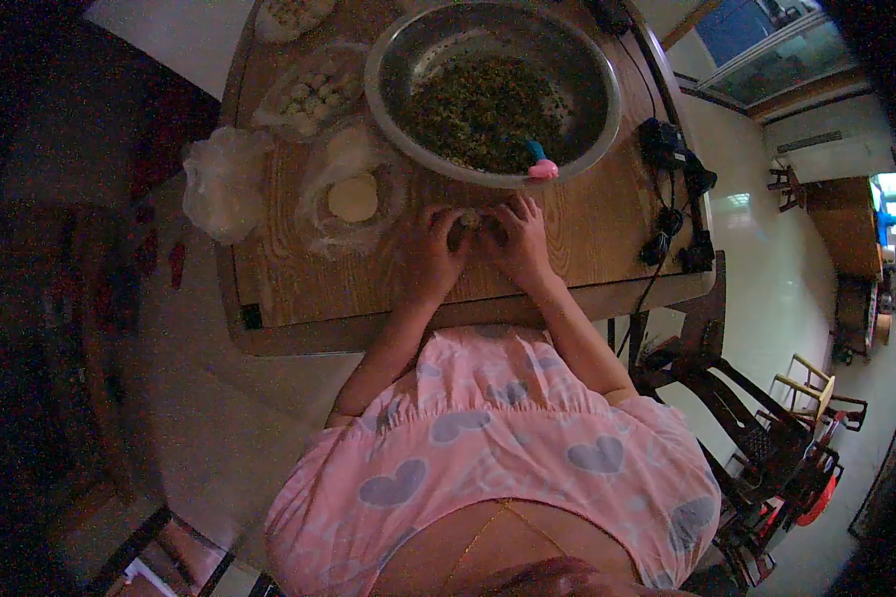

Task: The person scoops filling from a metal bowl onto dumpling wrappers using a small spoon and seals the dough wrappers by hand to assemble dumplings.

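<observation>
Close to the table's front edge, my left hand (442, 242) and my right hand (517, 237) meet with fingers curled. Between the fingertips is a small pale dumpling (470, 216), mostly hidden by them. Just beyond stands a wide metal basin (387, 111) with chopped green filling (483, 107) inside. A spoon with a pink and blue handle (542, 167) rests at its near rim. To the left of my left hand, a round pale dough wrapper (353, 197) lies on clear plastic. Several shaped dumplings (314, 99) sit further back on another plastic sheet.
A crumpled white plastic bag (224, 184) lies at the left edge of the wooden table (309, 289). Black cables and a power adapter (663, 142) run along the right edge. Dark chairs (712, 388) stand at the right. A plate of pale pieces (294, 15) is at the far left corner.
</observation>
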`<state>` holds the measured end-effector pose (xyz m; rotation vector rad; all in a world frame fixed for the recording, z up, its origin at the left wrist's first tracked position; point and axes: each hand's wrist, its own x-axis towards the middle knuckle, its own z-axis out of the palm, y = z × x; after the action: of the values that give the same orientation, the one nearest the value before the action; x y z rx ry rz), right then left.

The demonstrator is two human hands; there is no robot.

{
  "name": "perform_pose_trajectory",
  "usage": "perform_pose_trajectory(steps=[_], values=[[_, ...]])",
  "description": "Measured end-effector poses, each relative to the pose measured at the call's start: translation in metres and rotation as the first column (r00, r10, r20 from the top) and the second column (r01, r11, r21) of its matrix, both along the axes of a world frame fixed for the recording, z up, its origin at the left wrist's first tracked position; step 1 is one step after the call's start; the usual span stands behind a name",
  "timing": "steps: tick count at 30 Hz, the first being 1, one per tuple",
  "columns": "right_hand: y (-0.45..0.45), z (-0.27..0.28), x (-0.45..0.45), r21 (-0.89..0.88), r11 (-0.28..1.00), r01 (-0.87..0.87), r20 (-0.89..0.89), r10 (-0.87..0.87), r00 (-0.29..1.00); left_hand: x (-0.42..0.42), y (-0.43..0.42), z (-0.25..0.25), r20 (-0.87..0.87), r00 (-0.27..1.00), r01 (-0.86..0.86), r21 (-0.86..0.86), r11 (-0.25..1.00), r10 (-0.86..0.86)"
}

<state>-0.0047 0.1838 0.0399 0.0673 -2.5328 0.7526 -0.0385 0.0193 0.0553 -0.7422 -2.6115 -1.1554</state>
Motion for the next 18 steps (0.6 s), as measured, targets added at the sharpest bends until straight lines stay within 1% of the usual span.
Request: perform_pose_trajectory(steps=[4, 6, 7, 8, 10, 13, 14, 16, 18], values=[[-0.002, 0.009, 0.002, 0.007, 1.000, 0.010, -0.001, -0.010, 1.000, -0.002, 0.001, -0.007, 0.019, 1.000, 0.012, -0.002, 1.000, -0.012], [0.004, -0.020, 0.001, 0.050, 0.998, 0.023, -0.018, -0.022, 1.000, 0.000, 0.000, -0.002, 0.000, 1.000, 0.001, -0.005, 1.000, -0.001], [0.006, -0.023, 0.001, 0.074, 0.997, 0.028, -0.027, -0.026, 0.999, 0.002, 0.000, 0.005, -0.010, 1.000, -0.006, -0.005, 1.000, 0.006], [0.009, -0.027, 0.004, 0.066, 0.998, 0.017, -0.013, -0.016, 1.000, 0.004, 0.000, 0.014, 0.023, 1.000, -0.003, 0.018, 1.000, 0.003], [0.007, -0.009, 0.016, 0.047, 0.999, -0.002, 0.019, 0.001, 1.000, 0.007, -0.002, 0.028, 0.094, 0.995, 0.002, 0.060, 0.998, -0.008], [0.007, 0.014, 0.020, -0.019, 0.998, -0.053, 0.076, 0.054, 0.996, 0.005, -0.001, 0.010, 0.029, 0.999, 0.021, 0.097, 0.995, -0.024], [0.009, 0.011, 0.020, 0.026, 0.998, -0.053, 0.083, 0.051, 0.995, 0.005, -0.002, 0.005, 0.026, 1.000, 0.011, 0.074, 0.997, -0.013], [0.011, 0.005, 0.015, 0.115, 0.992, -0.055, 0.094, 0.044, 0.995, 0.006, -0.002, 0.014, 0.016, 1.000, -0.009, 0.027, 1.000, 0.009], [0.009, 0.005, 0.011, 0.158, 0.987, -0.043, 0.048, 0.036, 0.998, 0.006, -0.003, 0.026, -0.011, 1.000, -0.011, 0.002, 1.000, 0.011]])
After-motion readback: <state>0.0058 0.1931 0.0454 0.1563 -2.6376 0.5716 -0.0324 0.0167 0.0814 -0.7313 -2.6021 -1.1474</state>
